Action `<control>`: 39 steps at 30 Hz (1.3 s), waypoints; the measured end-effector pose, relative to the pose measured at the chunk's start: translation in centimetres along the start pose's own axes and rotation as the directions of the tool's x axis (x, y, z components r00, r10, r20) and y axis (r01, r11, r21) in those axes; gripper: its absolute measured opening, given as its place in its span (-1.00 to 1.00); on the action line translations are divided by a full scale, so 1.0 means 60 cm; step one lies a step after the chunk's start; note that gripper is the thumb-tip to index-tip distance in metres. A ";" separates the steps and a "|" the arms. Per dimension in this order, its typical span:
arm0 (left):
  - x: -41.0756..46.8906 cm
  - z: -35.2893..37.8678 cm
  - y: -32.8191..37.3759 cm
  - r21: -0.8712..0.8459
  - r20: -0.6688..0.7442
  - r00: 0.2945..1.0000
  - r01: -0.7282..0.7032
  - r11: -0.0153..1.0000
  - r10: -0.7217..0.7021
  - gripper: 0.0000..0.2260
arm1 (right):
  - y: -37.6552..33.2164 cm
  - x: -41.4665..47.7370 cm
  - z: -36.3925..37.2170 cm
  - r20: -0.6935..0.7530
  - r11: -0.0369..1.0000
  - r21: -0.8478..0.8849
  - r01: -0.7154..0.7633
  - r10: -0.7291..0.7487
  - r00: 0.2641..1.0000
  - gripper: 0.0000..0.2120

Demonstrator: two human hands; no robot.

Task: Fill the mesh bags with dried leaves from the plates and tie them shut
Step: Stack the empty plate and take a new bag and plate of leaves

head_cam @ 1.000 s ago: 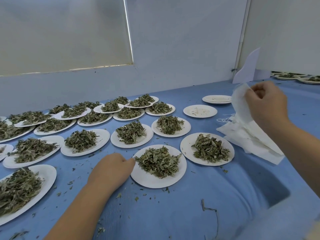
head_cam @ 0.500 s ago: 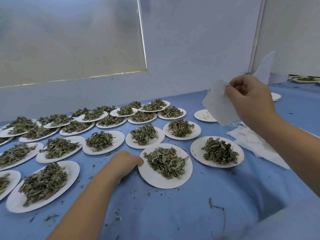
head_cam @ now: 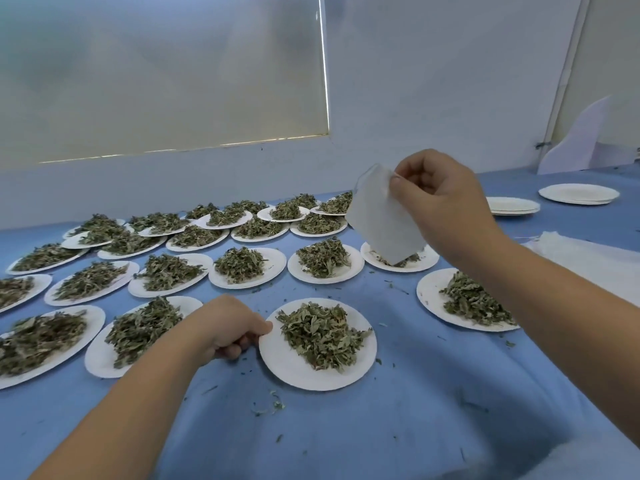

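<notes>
Mesh bag (head_cam: 382, 223) hangs in the air from my right hand (head_cam: 440, 199), pinched at its top edge between thumb and fingertips (flat and limp, as far as I can see), partly covering one of the far plates. My left hand (head_cam: 225, 327) grips the left rim of the nearest plate (head_cam: 287, 365), thumb on top, fingers curled under. That plate sits flat on the blue table (head_cam: 346, 438) with a heap of dried leaves (head_cam: 320, 336). Rows of leaf-filled plates lie left and behind. White pile of spare bags (head_cam: 588, 258) at right, stacked empty plates (head_cam: 578, 194) beyond.
</notes>
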State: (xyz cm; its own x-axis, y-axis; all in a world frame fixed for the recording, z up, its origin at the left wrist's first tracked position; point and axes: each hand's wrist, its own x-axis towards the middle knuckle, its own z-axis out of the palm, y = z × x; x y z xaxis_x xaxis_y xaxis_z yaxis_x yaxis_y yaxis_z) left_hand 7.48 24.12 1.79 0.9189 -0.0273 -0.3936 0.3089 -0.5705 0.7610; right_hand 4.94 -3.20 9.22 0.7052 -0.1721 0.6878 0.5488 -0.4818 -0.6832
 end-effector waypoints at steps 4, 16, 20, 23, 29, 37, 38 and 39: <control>-0.018 -0.003 -0.017 0.003 0.061 0.998 -0.026 1.000 0.026 -0.71 | -0.014 -0.010 0.062 0.094 0.998 0.062 0.004 -0.009 0.995 -0.87; -0.003 -0.037 -0.025 -0.001 -0.219 0.942 -0.261 0.965 0.255 -0.81 | -0.007 -0.016 0.173 0.265 0.981 0.148 -0.123 0.080 0.961 -0.85; 0.009 -0.043 -0.013 -0.107 -0.363 0.840 -0.468 0.877 0.403 -0.79 | 0.018 -0.027 0.178 0.330 0.984 0.099 -0.151 0.110 0.937 -0.89; 0.012 -0.030 0.013 -0.173 -0.345 0.811 -0.549 0.818 0.472 -0.80 | 0.030 -0.022 0.175 0.299 0.946 0.187 -0.265 0.202 0.933 -0.91; 0.033 -0.005 0.053 -0.253 -0.254 0.827 -0.557 0.791 0.501 -0.81 | 0.061 -0.036 0.182 0.313 0.864 0.254 -0.434 0.351 0.882 -0.91; 0.047 0.025 0.026 -0.296 -0.323 0.812 -0.574 0.763 0.486 -0.82 | 0.097 -0.064 0.184 0.545 0.678 0.494 -0.545 0.247 0.801 -0.77; 0.046 0.024 0.025 -0.300 -0.324 0.812 -0.574 0.761 0.485 -0.82 | 0.102 -0.066 0.184 0.558 0.686 0.482 -0.545 0.239 0.794 -0.77; 0.045 0.024 0.024 -0.297 -0.323 0.808 -0.581 0.758 0.493 -0.82 | 0.104 -0.067 0.185 0.573 0.696 0.469 -0.543 0.228 0.787 -0.75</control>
State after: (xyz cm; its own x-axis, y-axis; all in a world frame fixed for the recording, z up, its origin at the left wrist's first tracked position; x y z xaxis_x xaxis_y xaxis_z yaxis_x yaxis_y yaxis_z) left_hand 10.06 22.04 1.09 0.9740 -0.0378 0.2236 -0.2267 -0.1728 0.9585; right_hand 10.52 4.01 -0.56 0.9376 0.2467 0.2449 0.2095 0.1612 -0.9644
